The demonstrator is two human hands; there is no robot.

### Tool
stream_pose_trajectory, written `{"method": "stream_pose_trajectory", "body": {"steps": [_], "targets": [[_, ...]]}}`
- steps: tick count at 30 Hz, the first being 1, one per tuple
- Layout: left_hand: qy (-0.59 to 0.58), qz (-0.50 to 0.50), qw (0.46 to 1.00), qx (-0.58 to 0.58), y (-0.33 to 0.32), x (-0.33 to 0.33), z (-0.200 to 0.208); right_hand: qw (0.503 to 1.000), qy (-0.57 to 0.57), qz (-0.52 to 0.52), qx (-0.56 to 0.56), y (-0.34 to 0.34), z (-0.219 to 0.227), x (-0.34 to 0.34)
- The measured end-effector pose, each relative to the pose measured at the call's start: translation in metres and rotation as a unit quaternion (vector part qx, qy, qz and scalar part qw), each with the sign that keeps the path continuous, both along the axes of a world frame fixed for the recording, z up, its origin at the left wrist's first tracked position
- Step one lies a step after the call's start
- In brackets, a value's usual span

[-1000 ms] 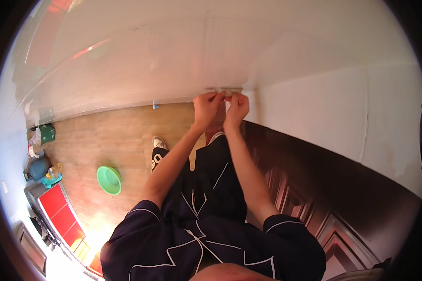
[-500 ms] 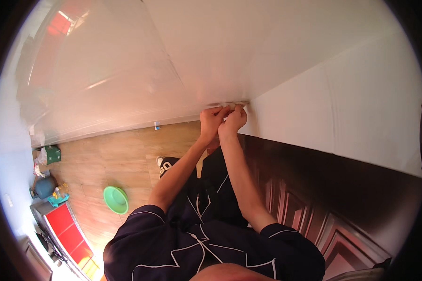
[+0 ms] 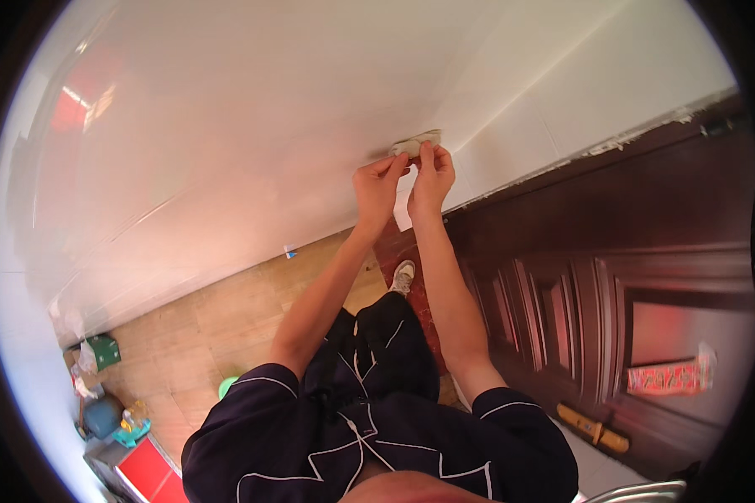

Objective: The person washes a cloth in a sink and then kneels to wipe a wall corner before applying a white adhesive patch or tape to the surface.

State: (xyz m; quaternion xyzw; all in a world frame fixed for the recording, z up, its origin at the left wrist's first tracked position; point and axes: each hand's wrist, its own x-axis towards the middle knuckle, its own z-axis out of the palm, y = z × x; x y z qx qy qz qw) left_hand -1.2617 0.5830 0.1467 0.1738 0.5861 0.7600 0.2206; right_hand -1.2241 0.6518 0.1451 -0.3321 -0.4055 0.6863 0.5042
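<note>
A pale, flat, oblong piece (image 3: pixel 415 143) lies against the white wall close to the corner; its exact kind is unclear. My left hand (image 3: pixel 377 188) pinches at its lower left edge with thumb and forefinger. Right beside it, my right hand (image 3: pixel 433 176) is closed at the lower right edge, thumb up against the piece. Both arms are stretched forward, and the fingertips are partly hidden behind the hands. A little dark gap shows between the two hands, under the piece.
On the right stands a dark red-brown panelled door (image 3: pixel 554 310) with a yellow handle (image 3: pixel 593 428). At the lower left are a green box (image 3: pixel 102 352), a blue-grey rounded container (image 3: pixel 103 417) and a red-fronted cabinet (image 3: pixel 148 471). A green basin (image 3: pixel 226 386) peeks past my sleeve.
The view has turned toward the door, showing more of it and the wall piece more fully. My hands sit higher in view, slightly more apart at the wrists. The green basin is now mostly hidden.
</note>
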Motion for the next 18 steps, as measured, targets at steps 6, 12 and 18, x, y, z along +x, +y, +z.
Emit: {"method": "stream_pose_trajectory", "body": {"steps": [6, 12, 18], "targets": [[-0.105, -0.170, 0.980, -0.012, -0.074, 0.005, -0.012, 0.993, 0.058, -0.032, -0.098, -0.055, -0.013, 0.040], [-0.289, -0.271, 0.913, -0.094, -0.160, 0.051, -0.029, 0.978, 0.112, 0.034, -0.173, -0.165, -0.055, 0.130], [-0.289, -0.293, 0.903, -0.122, -0.237, 0.099, -0.062, 0.983, -0.022, 0.092, -0.154, -0.258, -0.054, 0.197]]}}
